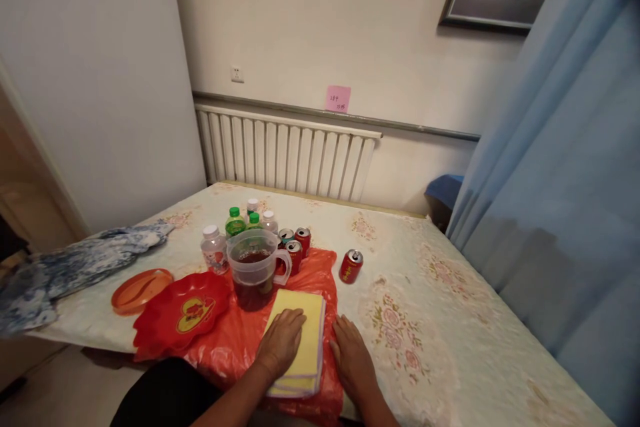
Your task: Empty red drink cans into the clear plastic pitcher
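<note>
My left hand (283,341) lies flat on top of a stack of yellow cloths or papers (311,327) with pale edges; I cannot tell which they are. Just right of the stack, my right hand (353,353) rests with fingers stretched out at the edge of a red plastic bag (220,363) spread under the stack. Behind my left hand stands a clear plastic jug (253,273) with dark liquid in it, its handle to the right. A red drink can (351,266) stands apart, beyond my right hand.
Several bottles (235,221) and red cans (293,257) stand around the jug. A scalloped red tray (155,310) and an orange lid (141,290) lie left. Blue-white fabric (85,267) drapes the left table edge. A radiator (285,150) is behind; a blue curtain (560,180) hangs right.
</note>
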Demonstrator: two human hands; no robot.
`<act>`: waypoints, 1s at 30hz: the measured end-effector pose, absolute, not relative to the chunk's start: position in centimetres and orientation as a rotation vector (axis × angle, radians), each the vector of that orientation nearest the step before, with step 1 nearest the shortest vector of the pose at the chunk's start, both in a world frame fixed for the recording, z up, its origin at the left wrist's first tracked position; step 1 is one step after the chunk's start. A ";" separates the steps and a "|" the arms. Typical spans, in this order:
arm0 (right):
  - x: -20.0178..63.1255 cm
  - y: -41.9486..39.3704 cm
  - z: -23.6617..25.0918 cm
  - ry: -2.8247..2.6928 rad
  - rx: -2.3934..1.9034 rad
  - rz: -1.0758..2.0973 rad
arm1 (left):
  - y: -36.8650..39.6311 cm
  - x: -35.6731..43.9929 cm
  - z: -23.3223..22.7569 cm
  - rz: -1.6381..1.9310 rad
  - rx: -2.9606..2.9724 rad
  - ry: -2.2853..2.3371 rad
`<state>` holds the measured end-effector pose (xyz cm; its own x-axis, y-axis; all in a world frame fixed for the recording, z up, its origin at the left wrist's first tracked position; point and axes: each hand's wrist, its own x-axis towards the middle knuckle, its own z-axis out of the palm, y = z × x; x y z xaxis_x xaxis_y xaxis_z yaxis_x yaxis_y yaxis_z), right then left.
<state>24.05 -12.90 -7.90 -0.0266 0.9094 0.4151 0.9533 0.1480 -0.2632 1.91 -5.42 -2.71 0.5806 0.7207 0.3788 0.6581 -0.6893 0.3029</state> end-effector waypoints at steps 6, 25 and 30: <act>24.0 -12.9 -7.6 -1.952 -1.786 -0.135 | -5.6 1.8 -2.6 0.752 2.658 1.178; 24.2 -13.1 -8.0 -1.917 -1.735 -0.163 | -5.3 1.8 -3.2 0.772 2.660 1.177; 24.1 -13.1 -8.0 -1.907 -1.703 -0.164 | -5.5 1.8 -2.9 0.767 2.664 1.193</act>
